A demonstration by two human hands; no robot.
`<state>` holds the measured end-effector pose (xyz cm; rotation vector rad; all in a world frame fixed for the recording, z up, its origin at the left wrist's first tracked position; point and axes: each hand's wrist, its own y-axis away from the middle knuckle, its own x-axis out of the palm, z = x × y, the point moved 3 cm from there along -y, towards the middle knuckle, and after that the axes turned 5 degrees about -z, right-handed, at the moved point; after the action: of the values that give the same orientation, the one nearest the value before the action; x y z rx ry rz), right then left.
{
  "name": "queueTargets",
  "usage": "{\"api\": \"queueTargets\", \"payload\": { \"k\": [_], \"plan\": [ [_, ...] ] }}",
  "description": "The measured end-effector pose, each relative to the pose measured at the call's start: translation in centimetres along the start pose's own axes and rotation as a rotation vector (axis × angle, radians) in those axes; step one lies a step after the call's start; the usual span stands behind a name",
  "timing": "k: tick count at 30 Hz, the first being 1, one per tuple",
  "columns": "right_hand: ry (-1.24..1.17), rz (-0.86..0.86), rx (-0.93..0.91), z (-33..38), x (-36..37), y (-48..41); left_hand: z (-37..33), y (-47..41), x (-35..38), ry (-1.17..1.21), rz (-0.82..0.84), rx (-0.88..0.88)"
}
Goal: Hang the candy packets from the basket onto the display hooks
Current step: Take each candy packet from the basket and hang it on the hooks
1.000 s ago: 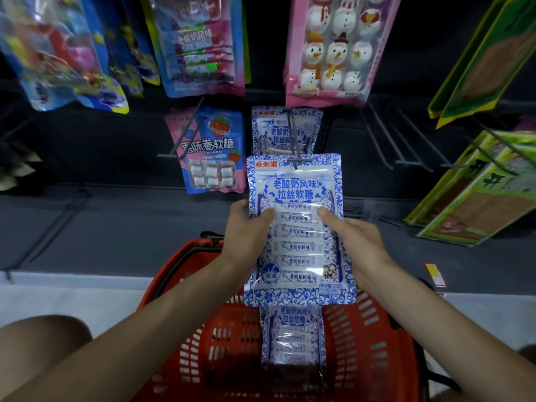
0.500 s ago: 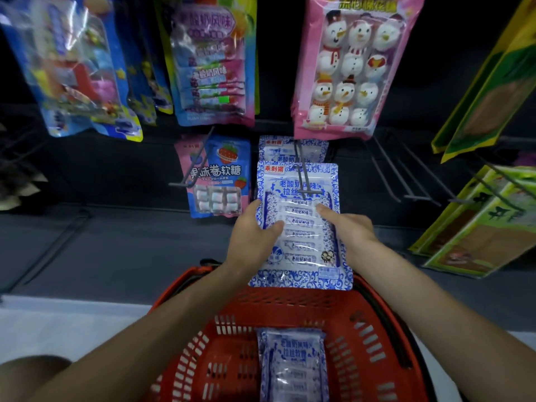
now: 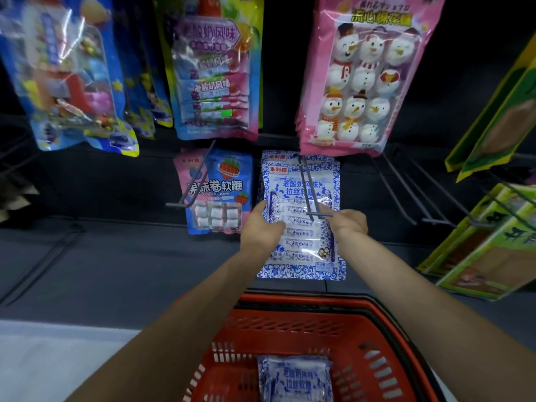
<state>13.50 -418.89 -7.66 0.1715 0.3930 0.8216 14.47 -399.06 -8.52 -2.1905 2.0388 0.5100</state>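
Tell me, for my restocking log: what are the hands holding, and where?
The blue-and-white candy packet: left hand grips its left edge, right hand its right edge, around mid-height.

Dark display rack (image 3: 101, 184): the centre hook (image 3: 304, 187) carries a blue-and-white packet (image 3: 301, 256). At 9 o'clock of it, a second hook (image 3: 197, 174) carries a pink-and-blue packet (image 3: 220, 185). Red basket (image 3: 377, 358), at 6 o'clock in the view, holds one loose packet (image 3: 293, 381) of the same print, lying flat.
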Motion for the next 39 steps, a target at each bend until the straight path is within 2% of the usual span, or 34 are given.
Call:
{"api": "queueTargets", "payload": {
  "k": [5,11,17,25,28,31,36,39],
  "plan": [
    [-0.027,0.001,-0.015,-0.6,2.0,-2.6,-0.2,-2.4,0.7,-0.084,-0.045,-0.017],
    [0.055,-0.012,-0.075,-1.6,4.0,-5.1,0.6,-4.8,1.6,-0.224,-0.103,-0.026],
    [0.096,-0.048,-0.031,-1.5,5.1,-6.8,1.5,-6.9,2.8,-0.359,-0.163,0.006],
    [0.063,-0.047,-0.025,-1.6,6.3,-7.9,1.4,-8.0,3.6,-0.482,-0.126,0.003],
    [-0.005,-0.054,-0.068,-2.0,6.4,-8.1,1.6,-8.3,4.0,-0.472,-0.145,0.004],
    [0.095,-0.049,-0.197,-2.0,6.3,-8.2,1.4,-8.0,4.4,-0.390,-0.175,-0.005],
    [0.055,-0.146,-0.235,-1.3,6.3,-7.4,0.2,-7.6,4.9,-0.259,-0.219,0.011],
    [0.061,-0.144,-0.287,-0.7,6.5,-7.1,-1.0,-7.6,5.0,-0.183,-0.253,0.024]
  ]
}}
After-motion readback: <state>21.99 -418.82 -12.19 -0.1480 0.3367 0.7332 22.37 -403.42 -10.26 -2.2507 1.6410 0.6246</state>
